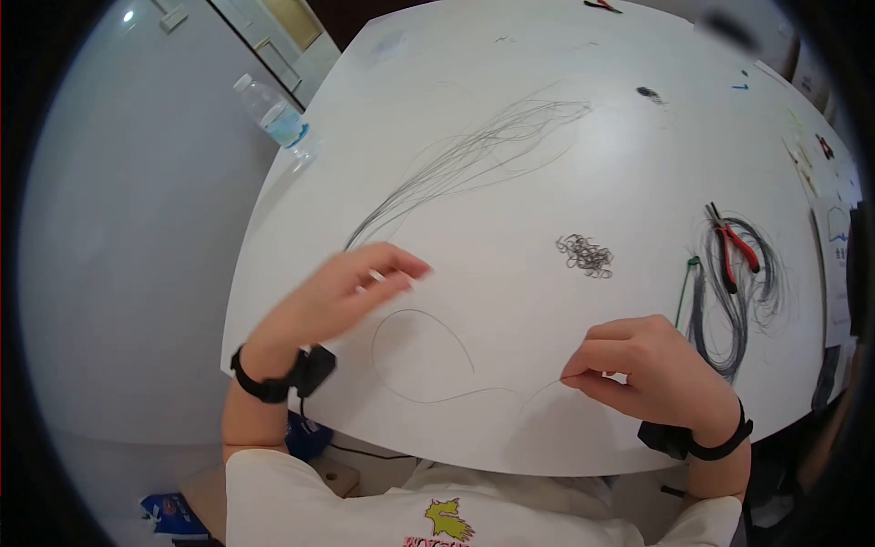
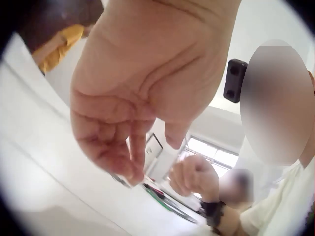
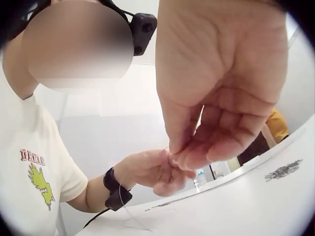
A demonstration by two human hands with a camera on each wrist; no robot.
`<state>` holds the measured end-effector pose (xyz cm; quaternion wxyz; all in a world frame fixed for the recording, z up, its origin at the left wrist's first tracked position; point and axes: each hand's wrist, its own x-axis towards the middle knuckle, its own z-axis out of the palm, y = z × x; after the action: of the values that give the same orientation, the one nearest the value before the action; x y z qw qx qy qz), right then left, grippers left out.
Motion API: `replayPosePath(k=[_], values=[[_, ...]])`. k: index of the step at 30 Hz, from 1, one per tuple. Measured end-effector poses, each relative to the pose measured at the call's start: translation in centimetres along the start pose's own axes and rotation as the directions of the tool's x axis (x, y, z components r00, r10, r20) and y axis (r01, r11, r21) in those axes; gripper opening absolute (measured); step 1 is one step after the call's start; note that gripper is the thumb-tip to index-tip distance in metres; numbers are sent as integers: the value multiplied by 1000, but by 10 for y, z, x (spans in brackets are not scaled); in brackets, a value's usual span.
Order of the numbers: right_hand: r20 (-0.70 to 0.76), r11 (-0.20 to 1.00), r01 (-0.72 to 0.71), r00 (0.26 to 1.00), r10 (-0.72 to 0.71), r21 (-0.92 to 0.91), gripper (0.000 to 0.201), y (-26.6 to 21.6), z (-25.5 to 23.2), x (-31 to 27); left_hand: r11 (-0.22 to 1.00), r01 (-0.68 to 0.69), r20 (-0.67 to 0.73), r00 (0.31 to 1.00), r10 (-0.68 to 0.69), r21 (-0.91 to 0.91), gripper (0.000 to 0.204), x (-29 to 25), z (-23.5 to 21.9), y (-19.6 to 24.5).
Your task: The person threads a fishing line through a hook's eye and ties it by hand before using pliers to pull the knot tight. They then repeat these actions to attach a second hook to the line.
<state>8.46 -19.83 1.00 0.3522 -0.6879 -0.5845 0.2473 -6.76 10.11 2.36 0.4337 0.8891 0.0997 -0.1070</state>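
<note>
Thumb and forefinger of the right hand (image 1: 643,369) pinch one end of a thin dark strand (image 1: 424,402), whose length curls in a wide loop on the white table. Above that loop hovers the left hand (image 1: 351,287), slightly blurred, thumb apart from bent, relaxed fingers and holding nothing visible. In the left wrist view the left hand (image 2: 147,83) has its palm to the camera. The right wrist view shows the right hand (image 3: 221,98) with fingertips together, and the strand (image 3: 129,211) hanging below. A bundle of long strands (image 1: 474,141) lies beyond the left hand.
A pile of small curled wire pieces (image 1: 585,256) lies between the hands, farther back. Red-handled pliers (image 1: 736,255) rest on a coiled strand bundle (image 1: 702,319) at the right. A water bottle (image 1: 278,117) stands at the left edge; a small dark pile (image 1: 649,94) lies farther back.
</note>
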Motion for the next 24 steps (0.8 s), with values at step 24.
replayPosePath(k=[24], values=[[-531,937,-158,847,-34,-312,13,30,-1,1,938,-301,2,952,306,-173,18,89,77,65]])
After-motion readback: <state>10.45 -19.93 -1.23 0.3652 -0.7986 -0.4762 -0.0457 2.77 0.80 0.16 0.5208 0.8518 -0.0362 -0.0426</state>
